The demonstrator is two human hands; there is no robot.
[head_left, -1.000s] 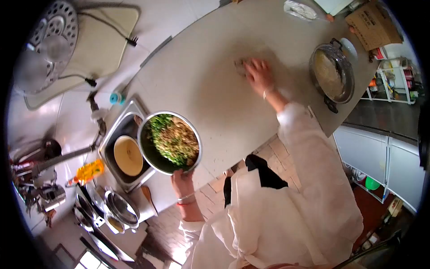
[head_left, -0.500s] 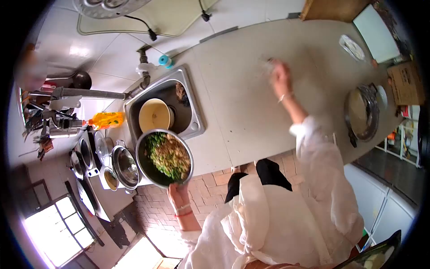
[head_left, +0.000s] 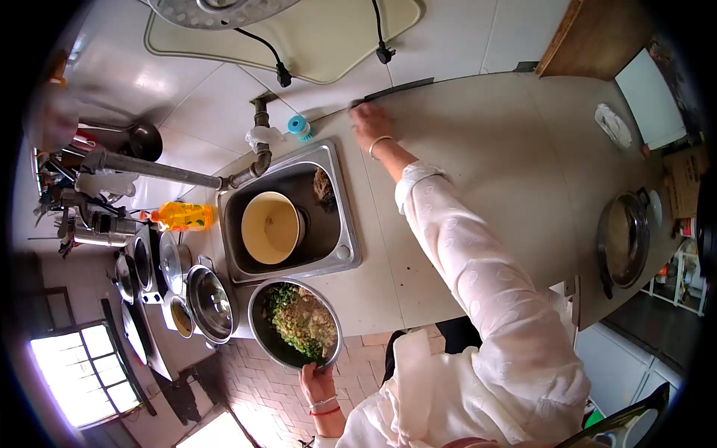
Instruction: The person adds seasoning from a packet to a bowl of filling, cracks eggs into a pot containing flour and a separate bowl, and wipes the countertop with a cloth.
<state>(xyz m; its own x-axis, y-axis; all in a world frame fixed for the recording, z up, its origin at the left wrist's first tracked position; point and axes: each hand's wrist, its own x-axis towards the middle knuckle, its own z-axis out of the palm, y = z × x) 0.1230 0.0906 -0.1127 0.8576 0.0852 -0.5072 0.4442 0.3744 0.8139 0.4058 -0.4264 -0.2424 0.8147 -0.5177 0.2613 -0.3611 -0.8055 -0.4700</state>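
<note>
The metal bowl point(head_left: 270, 343) is at the near side of the sink point(head_left: 347, 235), tucked close to its front edge, with a mix of chopped greens and something paler point(head_left: 302, 321) heaped inside. From where I stand, I can't tell whether the counter bears any of its weight.

The left hand point(head_left: 317, 382) has the bowl by the part of its rim farthest from the sink, fingers closed over the edge; the thumb I can't make out. The right hand point(head_left: 371, 127) is well apart from it, reaching past the sink's far right corner to the back of the counter point(head_left: 463, 134). Its fingers are bent and low, close to a small dark thing point(head_left: 356, 104), too blurred to name; whether they grip it or merely touch it, I can't tell.

I'd judge this to be a pass of the right hand over the counter while the left keeps the bowl out of the way. To my eye, a move from here calls for a steady left grip, so the bowl stays level, and for care around the turquoise-topped item point(head_left: 299, 127) just behind the sink.

A cream container point(head_left: 261, 228) sits in the sink, an orange bottle point(head_left: 185, 216) lies just left of it, and a pan point(head_left: 620, 239) is well off to its right.
</note>
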